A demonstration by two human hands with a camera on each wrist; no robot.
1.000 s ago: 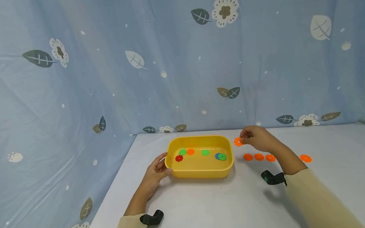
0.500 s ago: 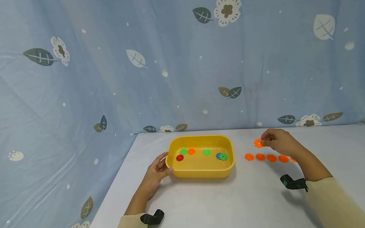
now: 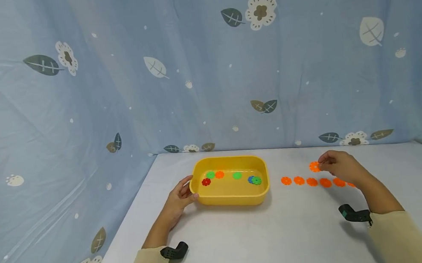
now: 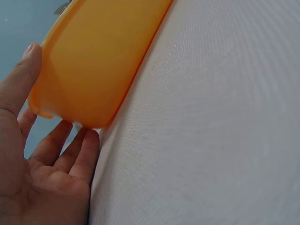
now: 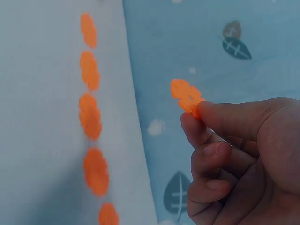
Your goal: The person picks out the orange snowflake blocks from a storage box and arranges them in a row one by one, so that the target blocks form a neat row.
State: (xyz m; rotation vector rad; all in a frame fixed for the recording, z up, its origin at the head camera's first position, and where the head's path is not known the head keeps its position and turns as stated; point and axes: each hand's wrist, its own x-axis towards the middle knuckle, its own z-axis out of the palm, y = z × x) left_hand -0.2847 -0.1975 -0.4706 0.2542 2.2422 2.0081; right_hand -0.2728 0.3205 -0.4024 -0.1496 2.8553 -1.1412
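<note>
My right hand pinches an orange snowflake disc between thumb and forefinger, raised above the table. In the right wrist view this notched disc is seen tilted, and the other fingers curl inward. Below it, a row of several orange snowflake discs lies on the white table; the hand partly covers its right end in the head view. My left hand grips the left end of a yellow plastic basin. The left wrist view has the thumb against the rim of the basin and the fingers at its end wall.
Inside the basin lie a red disc, an orange disc, green discs and a blue disc partly under a green one. A blue patterned curtain hangs behind and to the left of the white table.
My right hand has moved rightward with the orange disc, passing along behind the row and uncovering more of it. The left hand and the basin have stayed where they were.
</note>
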